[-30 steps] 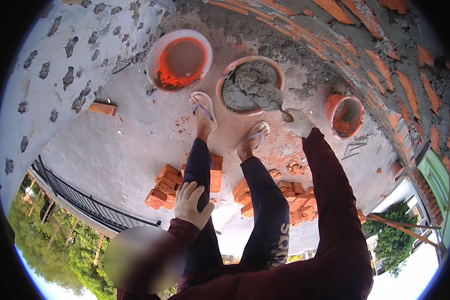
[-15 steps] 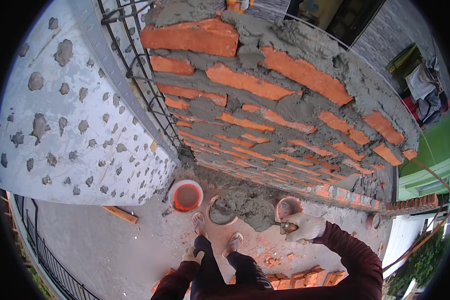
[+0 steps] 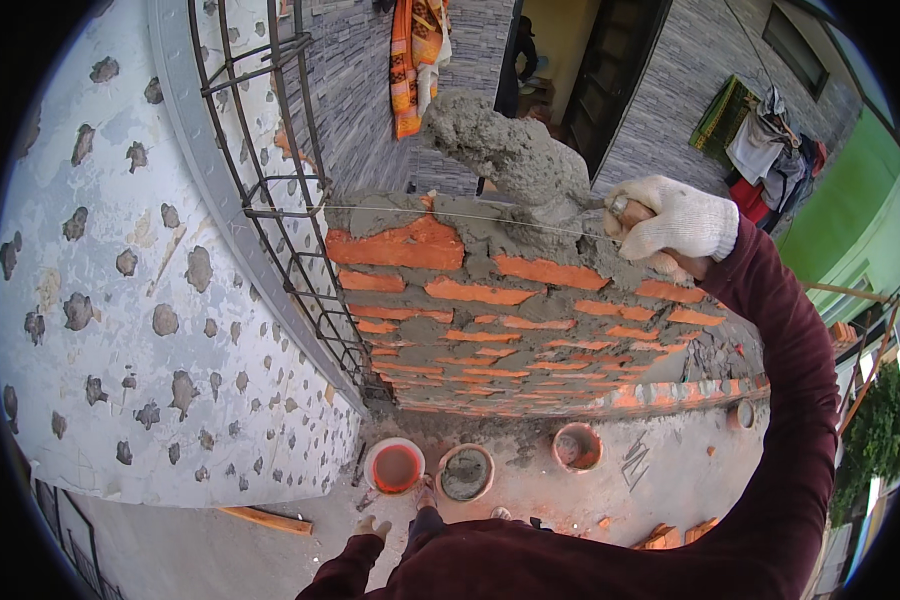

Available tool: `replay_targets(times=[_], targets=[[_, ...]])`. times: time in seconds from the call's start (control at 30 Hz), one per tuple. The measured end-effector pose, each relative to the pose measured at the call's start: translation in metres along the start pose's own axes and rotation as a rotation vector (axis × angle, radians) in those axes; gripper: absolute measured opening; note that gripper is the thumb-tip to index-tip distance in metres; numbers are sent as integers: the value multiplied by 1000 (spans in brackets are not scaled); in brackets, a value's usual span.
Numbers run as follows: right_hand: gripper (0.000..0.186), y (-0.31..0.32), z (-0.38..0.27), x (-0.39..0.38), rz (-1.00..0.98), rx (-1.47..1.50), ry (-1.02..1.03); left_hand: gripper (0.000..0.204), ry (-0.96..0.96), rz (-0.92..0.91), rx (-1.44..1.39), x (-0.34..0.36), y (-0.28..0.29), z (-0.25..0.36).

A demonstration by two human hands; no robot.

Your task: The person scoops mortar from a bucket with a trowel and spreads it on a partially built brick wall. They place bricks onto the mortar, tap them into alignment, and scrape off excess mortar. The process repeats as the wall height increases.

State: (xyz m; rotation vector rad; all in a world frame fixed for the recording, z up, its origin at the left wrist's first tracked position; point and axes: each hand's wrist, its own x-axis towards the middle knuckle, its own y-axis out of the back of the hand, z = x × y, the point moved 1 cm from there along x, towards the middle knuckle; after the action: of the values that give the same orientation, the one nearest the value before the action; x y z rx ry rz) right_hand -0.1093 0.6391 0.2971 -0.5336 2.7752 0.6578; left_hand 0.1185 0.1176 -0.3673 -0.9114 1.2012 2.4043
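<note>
Gripping the handle of a mortar-laden steel trowel point(image 3: 530, 165), my right hand in its white knitted glove point(image 3: 670, 222) has its fingers closed tight around the grip. My right arm, in a dark maroon sleeve point(image 3: 785, 400), is raised and bent, and carries the load of wet grey mortar above the top course of the orange brick wall point(image 3: 490, 300). A taut string line point(image 3: 450, 214) runs across the wall's top just beneath the blade. My left hand point(image 3: 372, 527) hangs low by my thigh, fingers apparently loose and holding nothing, though it is small in view. Below stand a red-lined bucket point(image 3: 395, 466) and a mortar-filled bucket point(image 3: 465, 472).
</note>
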Motion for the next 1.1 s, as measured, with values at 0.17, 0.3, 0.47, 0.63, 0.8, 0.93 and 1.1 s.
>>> replay_targets(times=[0.17, 0.3, 0.47, 0.63, 0.8, 0.93, 1.1], targets=[[17, -44, 13, 64, 335, -1281, 61, 67, -9, -55, -73, 30, 61, 16], [22, -86, 12, 52, 669, -1351, 136, 65, -19, -47, -52, 62, 74, 21], [40, -110, -24, -18, 605, -793, -36, 66, 29, -148, 11, 96, 42, -16], [41, -183, 32, -51, 339, 96, -410, 60, -135, -403, 297, 140, 8, -24], [41, -226, 86, 15, 501, 448, -172, 60, -313, -424, 417, 156, 7, -21], [44, -235, 86, 49, 541, 511, -66, 53, -279, -349, 270, 174, 22, 6], [46, -248, 66, 60, 481, 568, -98, 49, -372, -347, 396, 203, 16, 17]])
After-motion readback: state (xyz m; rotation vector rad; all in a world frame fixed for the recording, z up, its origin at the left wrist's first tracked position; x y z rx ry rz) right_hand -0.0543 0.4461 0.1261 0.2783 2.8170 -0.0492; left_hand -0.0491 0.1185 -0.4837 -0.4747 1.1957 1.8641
